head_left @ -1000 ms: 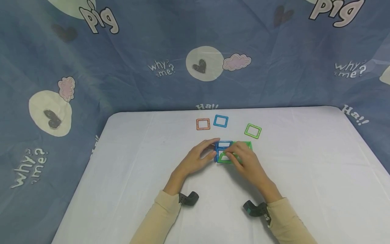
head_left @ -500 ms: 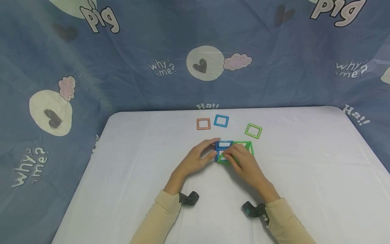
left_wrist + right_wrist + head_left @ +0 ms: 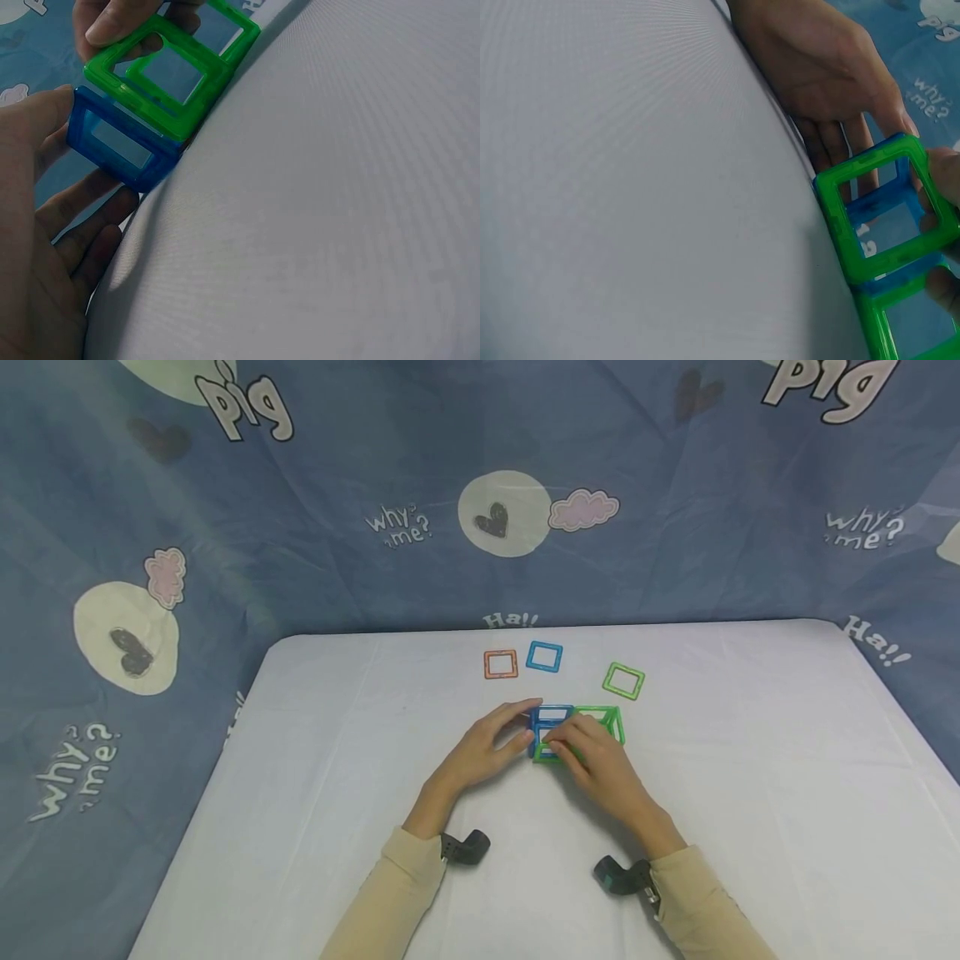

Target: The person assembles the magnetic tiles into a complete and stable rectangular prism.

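- The right hand (image 3: 600, 756), at three o'clock, pinched a clear green plastic square frame (image 3: 838, 229) between thumb and finger, so its grip was narrow.
- That green square stood up on its edge at the front of some dark blue plastic frames (image 3: 109, 157), low down by the white table (image 3: 375, 735).
- The left hand (image 3: 483, 747), at nine o'clock, was spread wide, and its thumb touched a blue corner.
- More green plastic frames (image 3: 618, 725) stood at two o'clock, next to the blue ones.
- Farther off, an orange square frame (image 3: 500, 676) lay flat at eleven o'clock, a light blue square frame (image 3: 542, 668) at twelve and a lime green square frame (image 3: 619, 694) between one and two.
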Tool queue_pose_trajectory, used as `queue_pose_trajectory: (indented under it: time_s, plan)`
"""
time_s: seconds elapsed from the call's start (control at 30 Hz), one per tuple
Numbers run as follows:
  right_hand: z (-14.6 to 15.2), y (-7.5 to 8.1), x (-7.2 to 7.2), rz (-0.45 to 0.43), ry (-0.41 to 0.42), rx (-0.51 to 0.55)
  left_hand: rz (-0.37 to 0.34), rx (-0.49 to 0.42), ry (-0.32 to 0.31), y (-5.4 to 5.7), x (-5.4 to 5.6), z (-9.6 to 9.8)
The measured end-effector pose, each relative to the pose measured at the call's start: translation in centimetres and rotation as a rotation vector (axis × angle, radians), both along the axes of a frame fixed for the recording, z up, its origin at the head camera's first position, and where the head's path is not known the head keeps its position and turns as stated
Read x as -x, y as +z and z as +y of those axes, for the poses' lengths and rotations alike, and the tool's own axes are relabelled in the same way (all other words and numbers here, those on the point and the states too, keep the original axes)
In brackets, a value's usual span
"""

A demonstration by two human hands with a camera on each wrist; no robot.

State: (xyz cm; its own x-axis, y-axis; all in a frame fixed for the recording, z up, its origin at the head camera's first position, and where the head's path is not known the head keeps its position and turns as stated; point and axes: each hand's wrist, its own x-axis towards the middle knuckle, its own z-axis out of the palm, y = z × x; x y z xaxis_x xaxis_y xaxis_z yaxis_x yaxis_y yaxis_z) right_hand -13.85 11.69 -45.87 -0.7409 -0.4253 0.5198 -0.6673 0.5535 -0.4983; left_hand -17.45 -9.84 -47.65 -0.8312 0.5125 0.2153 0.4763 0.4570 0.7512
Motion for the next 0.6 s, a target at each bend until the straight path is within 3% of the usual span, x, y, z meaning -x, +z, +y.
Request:
queue_pose_trajectory:
  time_s: [0.6]
  plan:
    - [-0.12, -0.12, -0.16, -0.102, -0.024, 0.016, 0.01, -0.017, -0.005, -0.12, 0.02, 0.04]
